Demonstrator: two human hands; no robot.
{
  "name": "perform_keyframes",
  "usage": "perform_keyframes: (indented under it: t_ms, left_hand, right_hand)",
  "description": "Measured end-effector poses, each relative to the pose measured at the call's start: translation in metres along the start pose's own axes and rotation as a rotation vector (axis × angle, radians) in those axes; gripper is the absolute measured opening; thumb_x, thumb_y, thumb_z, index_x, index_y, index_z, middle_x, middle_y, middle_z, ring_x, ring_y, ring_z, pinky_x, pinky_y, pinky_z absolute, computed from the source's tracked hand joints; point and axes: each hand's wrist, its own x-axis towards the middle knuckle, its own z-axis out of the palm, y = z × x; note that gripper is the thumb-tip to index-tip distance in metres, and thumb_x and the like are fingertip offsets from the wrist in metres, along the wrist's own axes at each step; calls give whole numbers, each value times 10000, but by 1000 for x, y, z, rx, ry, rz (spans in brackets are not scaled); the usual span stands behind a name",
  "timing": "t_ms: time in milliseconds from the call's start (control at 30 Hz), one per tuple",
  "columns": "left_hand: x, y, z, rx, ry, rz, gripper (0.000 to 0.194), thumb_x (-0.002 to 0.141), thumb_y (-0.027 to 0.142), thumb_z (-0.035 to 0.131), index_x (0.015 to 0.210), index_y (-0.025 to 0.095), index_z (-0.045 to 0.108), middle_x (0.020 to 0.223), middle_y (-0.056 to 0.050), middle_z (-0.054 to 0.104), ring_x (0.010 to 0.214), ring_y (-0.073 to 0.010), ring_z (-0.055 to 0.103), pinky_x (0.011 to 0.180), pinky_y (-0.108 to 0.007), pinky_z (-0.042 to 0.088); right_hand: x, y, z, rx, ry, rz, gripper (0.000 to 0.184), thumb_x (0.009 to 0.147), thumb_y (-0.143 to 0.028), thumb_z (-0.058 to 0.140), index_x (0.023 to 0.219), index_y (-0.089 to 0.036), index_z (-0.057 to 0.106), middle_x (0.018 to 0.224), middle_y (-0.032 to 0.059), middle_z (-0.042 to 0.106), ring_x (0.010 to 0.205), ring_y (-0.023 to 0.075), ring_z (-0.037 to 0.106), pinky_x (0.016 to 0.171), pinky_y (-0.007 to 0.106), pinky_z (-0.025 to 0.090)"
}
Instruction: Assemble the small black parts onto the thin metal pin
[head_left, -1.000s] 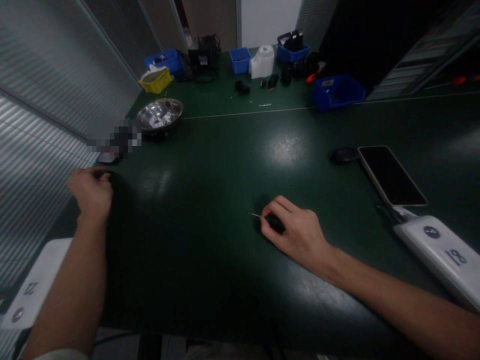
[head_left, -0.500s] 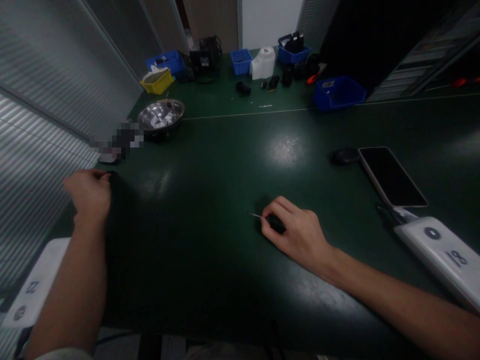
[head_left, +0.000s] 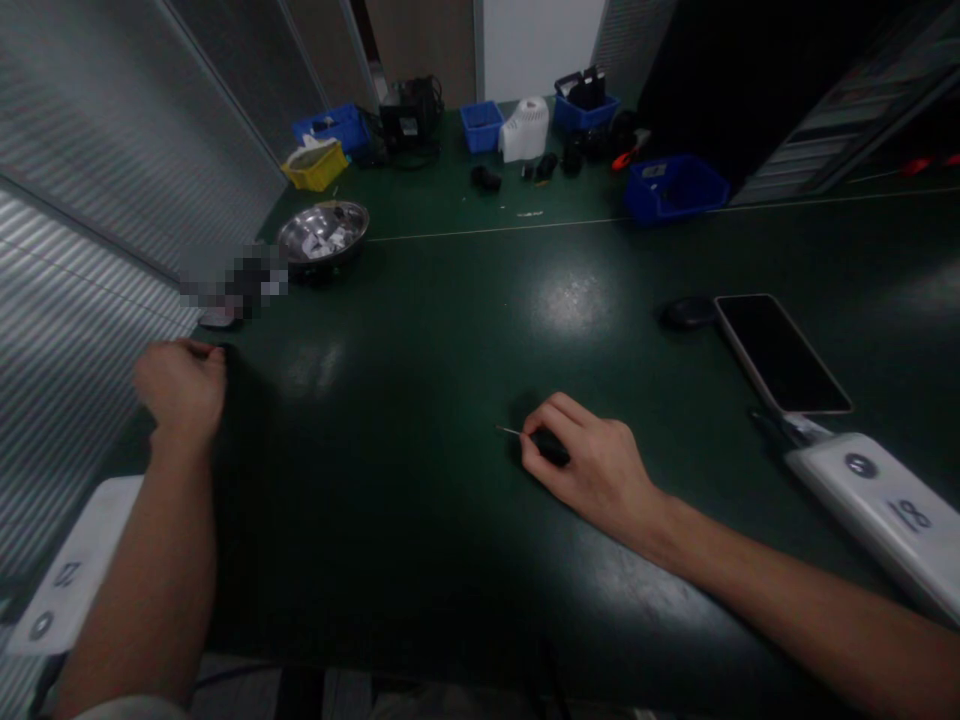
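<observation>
At the near left, a white device (head_left: 79, 565) is lying partly behind the left forearm, while at the near right another white device (head_left: 877, 495) is sitting near the table's edge. Between them, the right hand (head_left: 589, 455) is resting low over the green table (head_left: 420, 340), thumb and forefinger pressing together on a thin metal piece (head_left: 509, 430), whose free end is pointing left, just off the fingertips. Slightly farther out, the left hand (head_left: 182, 385) is reaching to the table's left side, its fingers curling in beside a small dark thing (head_left: 226, 349); whether they are gripping it, I cannot tell. On the right, a phone (head_left: 784, 350) is lying flat, touching or nearly touching a black, mouse-shaped object (head_left: 688, 313). Beyond the left hand, a steel bowl (head_left: 358, 222) is holding white scraps (head_left: 325, 243). Farther off, a dark blue bin (head_left: 679, 200) is standing to the right, and at the back a yellow bin (head_left: 319, 172) and a white vented part (head_left: 525, 132) are standing among blue containers and black parts.
</observation>
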Motion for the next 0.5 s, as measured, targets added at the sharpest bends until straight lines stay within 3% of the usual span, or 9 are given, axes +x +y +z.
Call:
perform_keyframes:
  t_ms: [133, 233, 300, 400, 500]
  left_hand:
    - [-5, 11, -3, 18, 79, -77, 317, 875, 353, 660, 996, 65, 717, 662, -10, 479, 661, -171, 367, 785, -344, 347]
    - [-9, 35, -2, -60, 74, -5, 359, 905, 399, 646, 1049, 81, 730, 755, -23, 594, 702, -173, 470, 808, -339, 397]
    - [-18, 63, -2, -134, 51, 88, 383, 909, 436, 653, 1097, 111, 728, 904, -33, 675, 764, -175, 551, 810, -323, 437]
    - [-49, 122, -2, -296, -39, 345, 303, 891, 421, 702, 1055, 168, 723, 1095, -21, 709, 929, -174, 635, 847, -292, 491]
    - [-100, 180, -4, -628, -309, 849, 136, 904, 295, 709, 988, 188, 710, 1102, -58, 708, 1001, -194, 657, 895, -336, 521]
  right_hand:
    - [0, -1, 1, -4, 7, -2, 148, 978, -305, 536, 965, -208, 646, 963, 12, 638, 652, 96, 554, 554, 240, 364]
    - [0, -1, 1, 1, 10, -8, 141, 975, -301, 542, 962, -204, 644, 964, 14, 638, 665, 99, 563, 564, 239, 373]
    - [0, -1, 1, 1, 10, -11, 140, 974, -299, 542, 971, -203, 644, 968, 15, 636, 671, 100, 567, 567, 239, 378]
    - [1, -1, 1, -9, -5, -10, 143, 977, -298, 537, 984, -204, 645, 973, 15, 636, 671, 100, 567, 561, 239, 377]
    - [1, -1, 2, -15, -9, -6, 137, 972, -301, 543, 980, -210, 645, 971, 11, 638, 672, 102, 569, 559, 241, 375]
